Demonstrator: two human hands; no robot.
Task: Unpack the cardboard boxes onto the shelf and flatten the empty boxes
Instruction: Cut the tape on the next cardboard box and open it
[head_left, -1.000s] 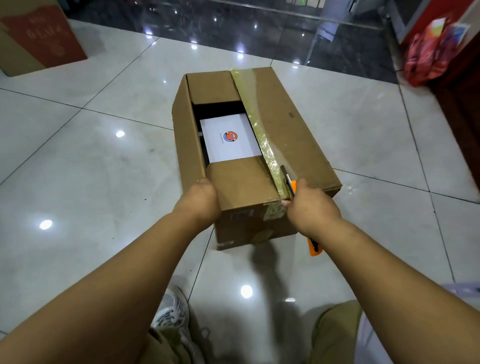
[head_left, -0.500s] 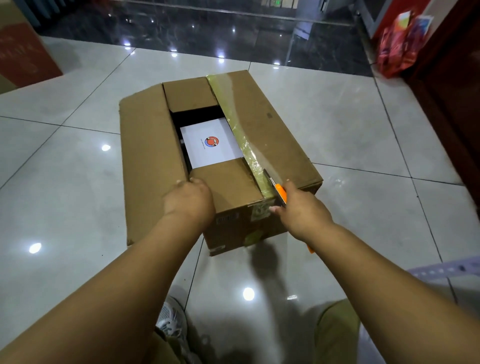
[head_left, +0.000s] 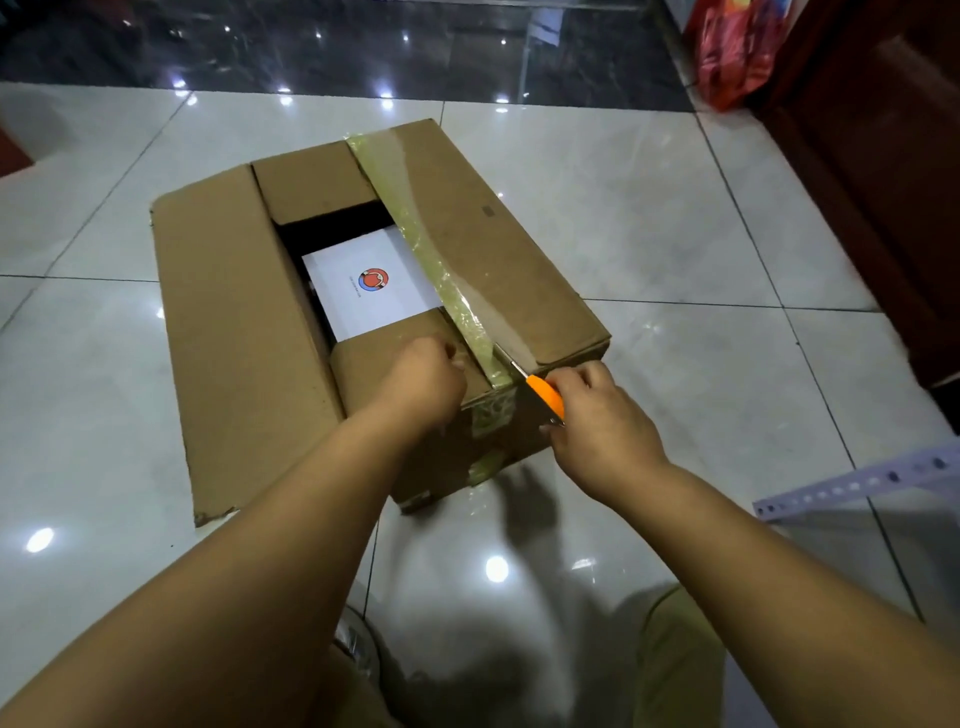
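While the left hand (head_left: 423, 382) presses curled fingers on the brown cardboard box's (head_left: 498, 260) near flap, the right hand (head_left: 597, 415) grips an orange-handled utility knife (head_left: 543, 392) at the taped seam.

Most of the white carton (head_left: 371, 286) inside the cardboard box (head_left: 483, 249) is covered by the closed flaps, and its small print is too fine to be read. The handle of the orange utility knife (head_left: 544, 393) is concealed within the right hand (head_left: 597, 421). The red bag (head_left: 737, 52) and the perforated metal strip (head_left: 852, 483) are cut off by the frame's edges.
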